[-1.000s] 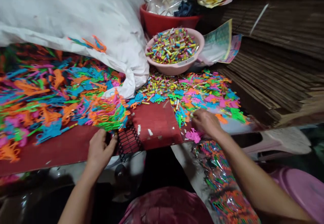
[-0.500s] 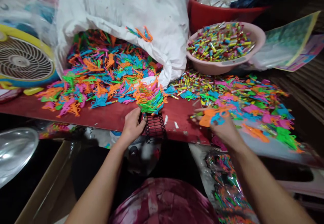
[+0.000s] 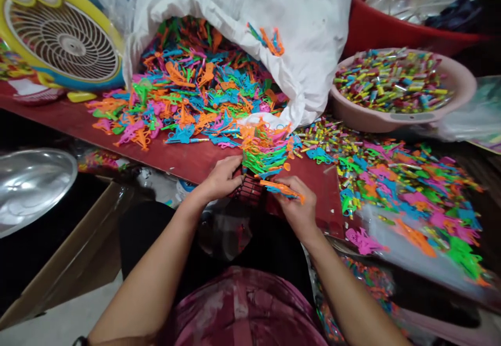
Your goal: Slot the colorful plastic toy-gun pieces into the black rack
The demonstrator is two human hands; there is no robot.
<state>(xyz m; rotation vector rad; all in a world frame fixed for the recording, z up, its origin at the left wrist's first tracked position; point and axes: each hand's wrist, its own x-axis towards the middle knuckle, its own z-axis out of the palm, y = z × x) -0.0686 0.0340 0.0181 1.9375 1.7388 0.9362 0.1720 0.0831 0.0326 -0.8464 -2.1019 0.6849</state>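
Stacking seemed underway mid-frame; right hand (image 3: 298, 206) pinched toys (image 3: 282, 189); left hand (image 3: 220, 179), grip unclear, touched the rack (image 3: 249, 190); alignment seemed needed next.

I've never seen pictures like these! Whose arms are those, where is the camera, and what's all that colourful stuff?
There's no robot here, just a person with two bare hands. One camera, worn on the person's head, took all the pictures, looking forward and down, so you see almost what they see.

The right hand holds some orange and blue plastic pieces. The left hand is at the edge of a black rack, beside a stack of bright plastic pieces.

On the red table, more colourful pieces spill from a big white sack. To the right, a pink basin is full of little coloured tubes. To the left stands a yellow fan.
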